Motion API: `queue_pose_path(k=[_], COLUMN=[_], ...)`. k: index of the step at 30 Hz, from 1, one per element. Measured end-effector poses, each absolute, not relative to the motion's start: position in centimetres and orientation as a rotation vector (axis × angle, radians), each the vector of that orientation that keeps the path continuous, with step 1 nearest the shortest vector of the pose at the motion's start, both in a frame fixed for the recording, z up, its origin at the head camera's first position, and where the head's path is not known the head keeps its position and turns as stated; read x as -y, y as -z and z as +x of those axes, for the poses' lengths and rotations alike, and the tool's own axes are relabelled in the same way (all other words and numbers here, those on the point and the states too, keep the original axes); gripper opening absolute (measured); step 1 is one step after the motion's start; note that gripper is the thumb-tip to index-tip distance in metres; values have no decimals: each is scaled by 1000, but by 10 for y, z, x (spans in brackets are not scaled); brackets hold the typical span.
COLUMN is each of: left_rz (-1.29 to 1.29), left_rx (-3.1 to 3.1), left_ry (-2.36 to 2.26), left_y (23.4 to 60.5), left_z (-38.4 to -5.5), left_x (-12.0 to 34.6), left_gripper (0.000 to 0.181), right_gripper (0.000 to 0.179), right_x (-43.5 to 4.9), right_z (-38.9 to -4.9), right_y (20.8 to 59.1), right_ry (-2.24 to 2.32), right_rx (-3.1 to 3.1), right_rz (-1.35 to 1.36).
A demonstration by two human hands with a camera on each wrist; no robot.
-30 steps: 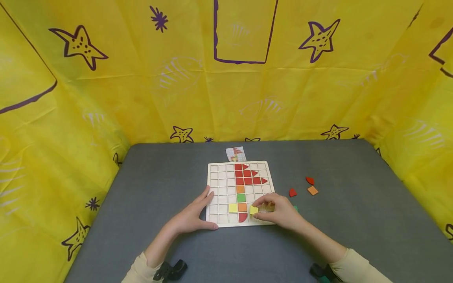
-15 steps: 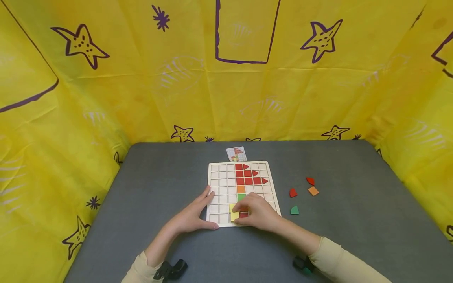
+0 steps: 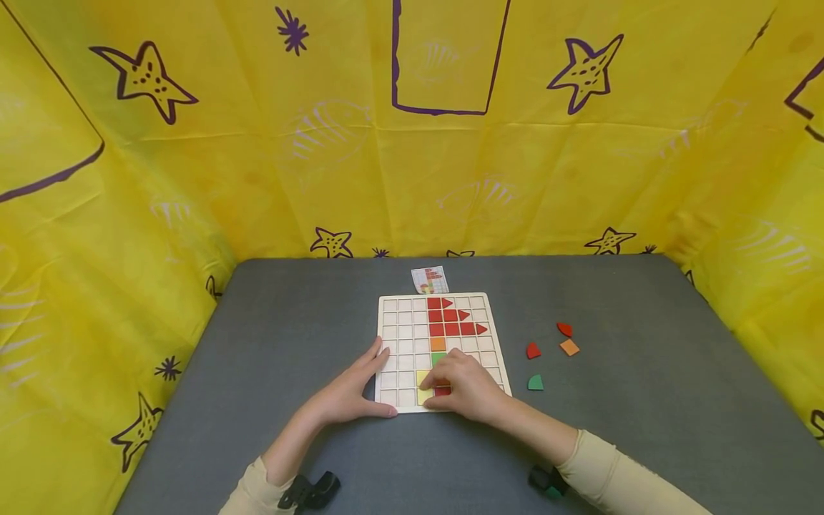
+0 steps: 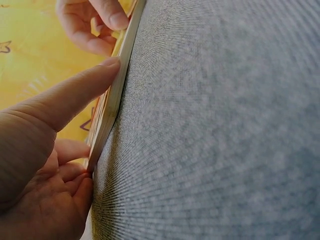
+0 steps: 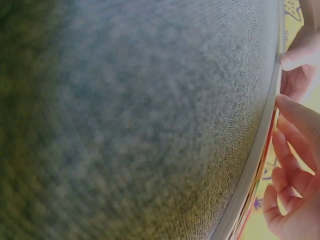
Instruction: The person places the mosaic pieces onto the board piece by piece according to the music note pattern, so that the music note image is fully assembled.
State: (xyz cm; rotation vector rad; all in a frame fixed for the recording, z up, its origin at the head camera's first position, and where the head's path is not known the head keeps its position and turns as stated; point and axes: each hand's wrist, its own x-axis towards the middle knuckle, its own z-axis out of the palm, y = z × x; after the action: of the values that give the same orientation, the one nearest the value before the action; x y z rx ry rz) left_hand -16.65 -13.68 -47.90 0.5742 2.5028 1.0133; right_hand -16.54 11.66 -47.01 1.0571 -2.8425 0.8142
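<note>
A pale wooden grid board [image 3: 390, 323] lies on the table with coloured tiles in its cells. My left hand [image 3: 352, 390] holds its near left corner, thumb on the front edge and fingers along the left side. My right hand [image 3: 468, 386] reaches over the board's lower part. Its thumb and fingers pinch a yellow square tile [image 3: 423, 396] at the bottom-row cell. Directly above is another yellow tile [image 3: 421, 377]. Red squares and triangles [image 3: 453, 329] form rows at the top, with an orange square [image 3: 438, 345] below. The right hand partly hides a green tile [image 3: 438, 357] and a red piece [image 3: 442, 392].
To the right of the board lie two red curved pieces, one nearer [image 3: 533, 350] and one farther [image 3: 564, 329], an orange square [image 3: 569, 347] and a green quarter-round piece [image 3: 536, 383]. A small pattern card [image 3: 429, 280] sits behind the board. Yellow printed cloth [image 3: 412, 179] surrounds the grey table [image 3: 290, 315].
The right hand has carried the yellow tile leftward across the board to the bottom row and lowered it there. The green loose piece has come into full view. The left hand has stayed put.
</note>
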Motion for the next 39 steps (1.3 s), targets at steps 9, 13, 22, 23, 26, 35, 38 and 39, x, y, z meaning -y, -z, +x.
queue_pose_path(k=[9, 13, 22, 23, 26, 35, 38, 39], left_rz=[575, 571, 590, 586, 582, 570, 579, 581], left_rx=[-2505, -2502, -2499, -2500, -2500, -2493, -2498, -2498], left_ry=[-1020, -1019, -1032, -1028, -1024, -1029, -1024, -1023], left_y=[478, 479, 478, 478, 478, 477, 477, 477], left_z=[-167, -167, -166, -166, -165, -165, -166, -166], left_x=[137, 137, 135, 136, 136, 137, 137, 137], left_gripper=[105, 105, 104, 104, 104, 104, 104, 104], right_gripper=[21, 23, 20, 21, 24, 33, 34, 34], right_x=[-117, -123, -167, -174, -194, -248, -264, -269], right_z=[-167, -169, -173, -173, -173, -174, -172, -172], right_y=[471, 470, 463, 462, 462, 471, 471, 472], right_ry=[-859, -1023, -1358, -1369, -1411, -1552, -1493, -1460], right_rx=[2828, 2841, 2810, 2820, 2842, 2801, 2812, 2822], right_rz=[1036, 936, 568, 514, 361, 131, 58, 43])
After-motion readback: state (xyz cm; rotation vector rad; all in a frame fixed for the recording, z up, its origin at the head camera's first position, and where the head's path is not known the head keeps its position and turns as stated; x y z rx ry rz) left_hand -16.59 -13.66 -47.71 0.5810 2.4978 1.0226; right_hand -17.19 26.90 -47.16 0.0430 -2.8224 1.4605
